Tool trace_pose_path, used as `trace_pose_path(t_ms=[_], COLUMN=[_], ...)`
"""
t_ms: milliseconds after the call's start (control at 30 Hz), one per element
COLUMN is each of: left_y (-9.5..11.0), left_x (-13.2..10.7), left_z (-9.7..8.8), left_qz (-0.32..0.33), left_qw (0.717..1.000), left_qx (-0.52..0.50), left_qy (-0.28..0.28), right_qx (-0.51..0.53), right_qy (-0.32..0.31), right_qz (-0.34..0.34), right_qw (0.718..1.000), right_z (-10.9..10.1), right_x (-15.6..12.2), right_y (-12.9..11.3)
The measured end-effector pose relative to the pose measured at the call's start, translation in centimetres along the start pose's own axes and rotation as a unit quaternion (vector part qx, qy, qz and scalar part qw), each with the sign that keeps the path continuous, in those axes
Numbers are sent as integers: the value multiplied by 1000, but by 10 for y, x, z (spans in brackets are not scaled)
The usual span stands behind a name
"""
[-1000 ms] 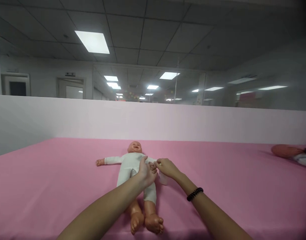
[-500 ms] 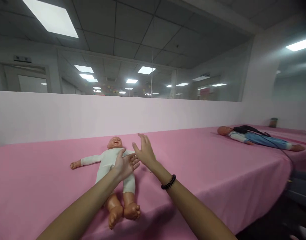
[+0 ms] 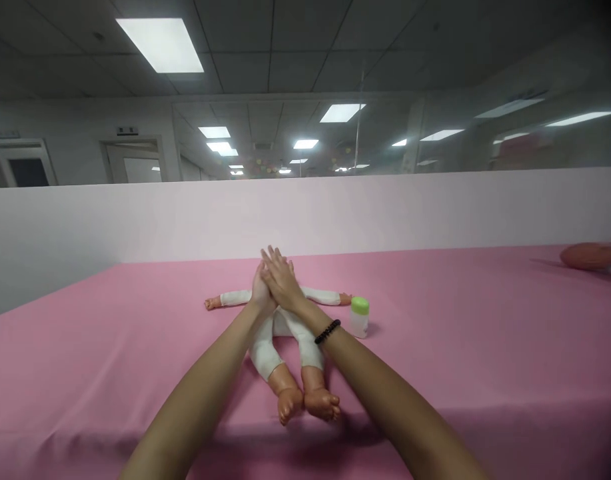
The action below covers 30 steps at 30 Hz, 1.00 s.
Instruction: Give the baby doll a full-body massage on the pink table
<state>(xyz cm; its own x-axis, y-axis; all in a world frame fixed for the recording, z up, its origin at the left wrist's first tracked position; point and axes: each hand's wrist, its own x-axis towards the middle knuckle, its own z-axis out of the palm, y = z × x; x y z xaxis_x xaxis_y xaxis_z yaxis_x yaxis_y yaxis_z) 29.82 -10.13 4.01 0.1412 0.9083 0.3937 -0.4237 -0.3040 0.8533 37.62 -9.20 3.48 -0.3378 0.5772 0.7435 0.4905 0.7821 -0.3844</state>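
Note:
My left hand (image 3: 262,291) and my right hand (image 3: 282,280) are pressed palm to palm above a baby doll (image 3: 266,352). Fingers on both hands are stretched out, and nothing shows between the palms. The right hand covers most of the left. A black coil band (image 3: 328,331) circles my right wrist. The doll, in a white suit, lies on its back with arms spread and bare feet toward me; my hands hide its head and chest. Beside its arm at the right stands a small clear jar with a green lid (image 3: 360,317).
A pink cloth (image 3: 460,347) covers the table, whose front edge lies just below the doll's feet. Part of a second doll (image 3: 591,256) shows at the far right. Behind the table runs a low white wall (image 3: 385,212) with glass above it.
My hands, apart before, have come together palm to palm. The view has turned left and shifted, so the doll appears nearer the middle and the green-lidded jar now shows clearly.

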Motion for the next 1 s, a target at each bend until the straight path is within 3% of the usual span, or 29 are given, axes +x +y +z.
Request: trace_pose_path(t_ms=[67, 133, 200, 267, 400, 533, 667, 833, 933, 1000], left_y=[-7, -10, -10, -11, -23, -40, -49, -51, -47, -43], left_x=[5, 6, 6, 3, -4, -8, -7, -4, -5, -7], left_z=[-12, -25, -37, -45, -52, -53, -52, -63, -78, -88], left_qz=[11, 23, 40, 52, 47, 90, 42, -25, 0, 31], left_qw=[1000, 995, 983, 964, 906, 873, 871, 849, 837, 831], left_qx=[19, 89, 178, 254, 406, 456, 476, 528, 547, 555], left_qy=[-20, -27, -34, -51, -107, -147, -117, 4, 17, 22], right_qx=[54, 137, 209, 243, 211, 178, 131, -19, -105, -68], right_qy=[66, 124, 126, 74, -38, -119, -160, -92, -47, -31], right_qz=[36, 128, 209, 218, 148, 143, 162, 225, 247, 213], right_qw=[996, 975, 947, 942, 965, 966, 965, 970, 962, 974], right_z=[-7, -13, -16, -14, -2, 1, -1, -5, -7, -7], right_x=[-4, -12, -21, -30, -42, -42, -39, -45, -46, -46], right_y=[19, 39, 54, 62, 67, 67, 64, 60, 58, 58])
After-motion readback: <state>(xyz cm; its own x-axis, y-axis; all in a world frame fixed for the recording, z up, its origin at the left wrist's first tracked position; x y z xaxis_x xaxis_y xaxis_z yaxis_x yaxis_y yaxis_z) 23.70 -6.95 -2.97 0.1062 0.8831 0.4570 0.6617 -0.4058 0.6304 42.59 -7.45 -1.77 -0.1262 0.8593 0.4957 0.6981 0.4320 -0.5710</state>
